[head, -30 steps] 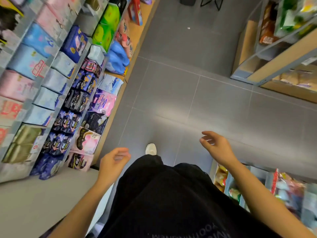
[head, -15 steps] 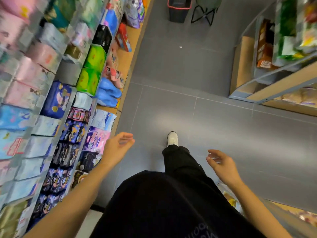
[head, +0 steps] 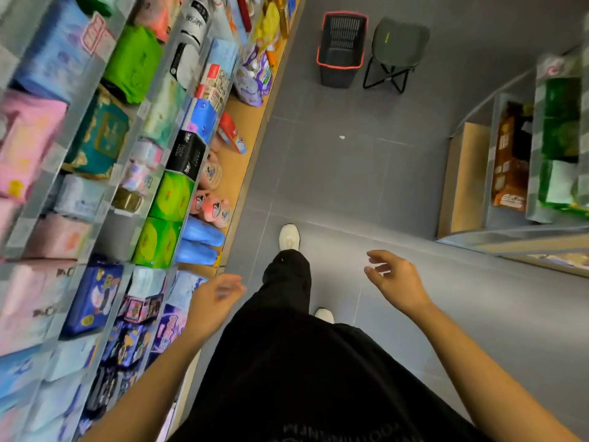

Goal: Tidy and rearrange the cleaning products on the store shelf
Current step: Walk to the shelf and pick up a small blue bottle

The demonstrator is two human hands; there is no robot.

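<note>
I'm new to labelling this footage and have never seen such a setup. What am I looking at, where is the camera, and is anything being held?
No machine here: a person wears one wide-angle camera on the head, so you look down as they do. The left hand and right hand are both empty, fingers relaxed. The shelf on their left is packed with coloured packs. Ahead on the grey floor stand a black basket and a folding stool.
</note>
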